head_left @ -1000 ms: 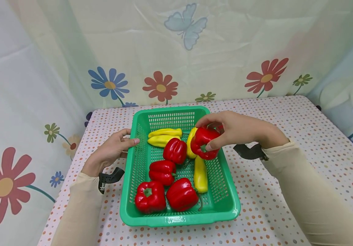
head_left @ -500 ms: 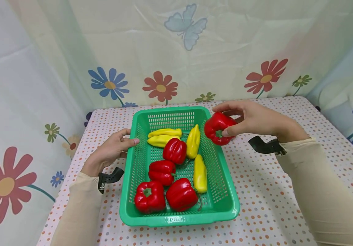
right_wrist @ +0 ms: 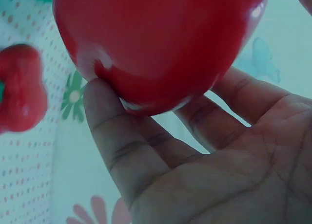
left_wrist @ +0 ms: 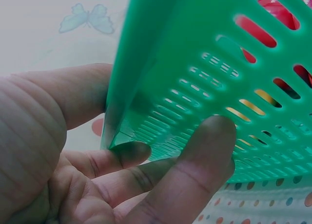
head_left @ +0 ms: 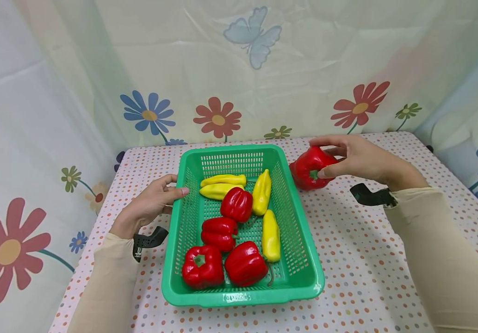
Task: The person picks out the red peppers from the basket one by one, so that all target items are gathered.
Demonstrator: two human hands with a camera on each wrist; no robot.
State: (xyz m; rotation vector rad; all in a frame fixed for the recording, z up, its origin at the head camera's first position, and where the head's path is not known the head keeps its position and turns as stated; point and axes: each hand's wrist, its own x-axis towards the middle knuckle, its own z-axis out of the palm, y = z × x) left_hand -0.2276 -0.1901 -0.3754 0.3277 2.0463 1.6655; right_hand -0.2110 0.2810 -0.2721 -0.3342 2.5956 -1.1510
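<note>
Nearest, a green basket [head_left: 243,296] stands on the dotted worktop [head_left: 359,277], with two red peppers [head_left: 203,267] side by side at its near end. Beyond them inside lie two more red peppers [head_left: 220,232], two yellow peppers [head_left: 270,237] along the right side and another two yellow ones near the far left. The person's left hand [head_left: 151,201] grips the basket's left side, thumb over the rim, fingers against the outer wall. Past the right rim, the right hand [head_left: 359,159] holds a red bell pepper [head_left: 315,159] between thumb and fingers; whether its underside touches the worktop cannot be told. A further red pepper [right_wrist: 27,87] lies on the worktop. At the back hangs a flowered curtain [head_left: 180,60].
</note>
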